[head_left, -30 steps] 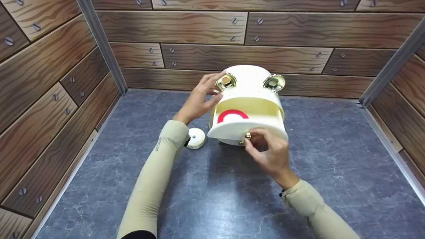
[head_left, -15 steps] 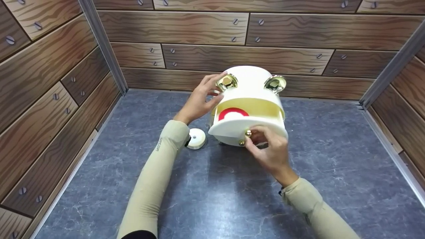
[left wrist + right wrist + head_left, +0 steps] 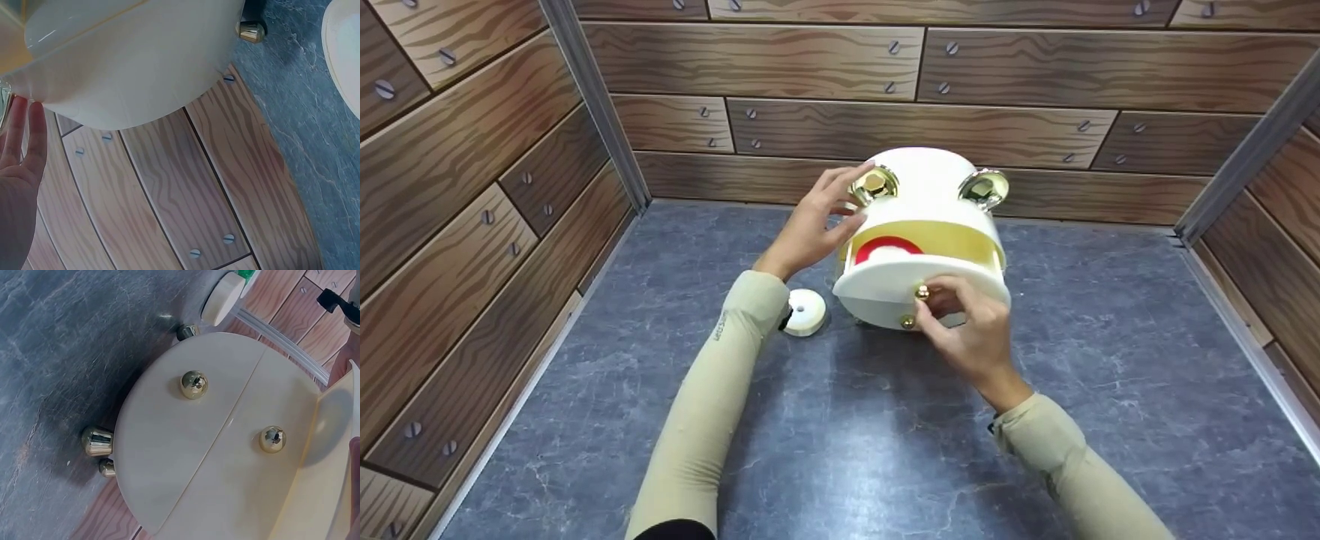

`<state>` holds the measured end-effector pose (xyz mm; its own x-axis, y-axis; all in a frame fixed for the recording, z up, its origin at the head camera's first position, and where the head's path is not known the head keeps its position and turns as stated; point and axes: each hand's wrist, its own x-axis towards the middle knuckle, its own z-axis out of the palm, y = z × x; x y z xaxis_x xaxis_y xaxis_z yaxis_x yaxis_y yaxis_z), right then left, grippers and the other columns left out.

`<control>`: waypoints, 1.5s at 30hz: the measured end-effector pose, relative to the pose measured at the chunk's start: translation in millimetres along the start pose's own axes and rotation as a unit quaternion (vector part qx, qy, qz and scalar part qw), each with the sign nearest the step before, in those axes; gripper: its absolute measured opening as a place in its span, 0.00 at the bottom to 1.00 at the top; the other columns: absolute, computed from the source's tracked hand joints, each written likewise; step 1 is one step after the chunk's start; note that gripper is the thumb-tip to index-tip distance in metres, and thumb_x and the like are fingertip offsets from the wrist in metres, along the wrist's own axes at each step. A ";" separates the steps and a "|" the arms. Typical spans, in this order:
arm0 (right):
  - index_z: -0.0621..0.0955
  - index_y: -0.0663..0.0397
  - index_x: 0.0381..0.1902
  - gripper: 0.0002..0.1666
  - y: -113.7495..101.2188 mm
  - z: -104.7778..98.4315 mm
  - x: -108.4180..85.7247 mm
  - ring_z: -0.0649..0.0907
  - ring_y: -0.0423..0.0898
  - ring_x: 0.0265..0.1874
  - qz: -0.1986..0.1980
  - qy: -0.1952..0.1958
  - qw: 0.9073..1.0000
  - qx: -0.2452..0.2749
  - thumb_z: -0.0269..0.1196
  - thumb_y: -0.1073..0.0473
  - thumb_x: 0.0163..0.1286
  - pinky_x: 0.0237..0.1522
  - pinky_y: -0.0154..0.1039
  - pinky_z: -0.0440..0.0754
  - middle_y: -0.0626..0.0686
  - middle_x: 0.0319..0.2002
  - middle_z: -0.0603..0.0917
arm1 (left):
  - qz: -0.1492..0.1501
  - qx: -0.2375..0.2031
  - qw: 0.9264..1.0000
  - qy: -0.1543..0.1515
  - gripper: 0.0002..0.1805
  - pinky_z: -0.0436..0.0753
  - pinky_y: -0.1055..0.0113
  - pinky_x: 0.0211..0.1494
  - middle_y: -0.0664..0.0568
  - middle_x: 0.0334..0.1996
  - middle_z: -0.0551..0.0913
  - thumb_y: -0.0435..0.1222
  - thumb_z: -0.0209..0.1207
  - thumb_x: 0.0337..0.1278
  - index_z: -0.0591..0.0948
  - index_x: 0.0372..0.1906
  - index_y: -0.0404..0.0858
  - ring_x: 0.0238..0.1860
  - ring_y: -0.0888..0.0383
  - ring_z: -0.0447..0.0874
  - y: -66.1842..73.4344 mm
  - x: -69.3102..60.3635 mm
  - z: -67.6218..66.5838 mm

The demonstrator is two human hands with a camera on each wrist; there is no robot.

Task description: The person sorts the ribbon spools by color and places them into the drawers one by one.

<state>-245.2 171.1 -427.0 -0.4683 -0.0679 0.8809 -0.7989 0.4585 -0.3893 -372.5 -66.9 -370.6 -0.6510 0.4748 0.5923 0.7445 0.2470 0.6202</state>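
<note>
1. Upper drawer (image 3: 877, 283) of the white rounded cabinet (image 3: 926, 176) stands partway out on the near side, its half-round front running left to right, its line of travel lying near to far

2. The upper knob (image 3: 922, 291), a gold ball on that front, sits between thumb and forefinger of the right hand (image 3: 979, 337); the head view shows these fingers narrow, pinching it, though the right wrist view shows both knobs bare of fingers

3. The key relation, as I judge it: the cabinet body lies straight to the far side of the knob, so force along near-far suits the drawer, while sideways force could bind it

4. The right hand, reaching in from the near right, is nearer the knob; the left hand (image 3: 814, 217) is farther off, fingers fairly wide beside the left gold ear (image 3: 877, 182)

5. A red-rimmed white item (image 3: 887, 244) shows in the drawer's left half; a white roll (image 3: 808, 306) rests on the surface (image 3: 810, 450) left of the cabinet, partly behind the left sleeve (image 3: 754, 307)
</note>
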 end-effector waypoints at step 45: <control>0.86 0.63 0.40 0.13 38.6 19.2 24.4 0.88 0.47 0.21 0.030 0.027 0.999 -0.023 0.72 0.74 0.57 0.25 0.32 0.86 0.55 0.27 0.89 | -0.008 0.011 1.000 0.000 0.35 0.86 0.56 0.63 0.47 0.70 0.69 0.32 0.60 0.73 0.65 0.81 0.48 0.56 0.56 0.84 0.7 -0.7 -1.2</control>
<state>-294.7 170.1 -425.7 -0.4927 0.0087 0.8701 -0.7514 0.5000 -0.4305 -371.7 -68.1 -370.0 -0.6626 0.4711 0.5823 0.7372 0.2728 0.6182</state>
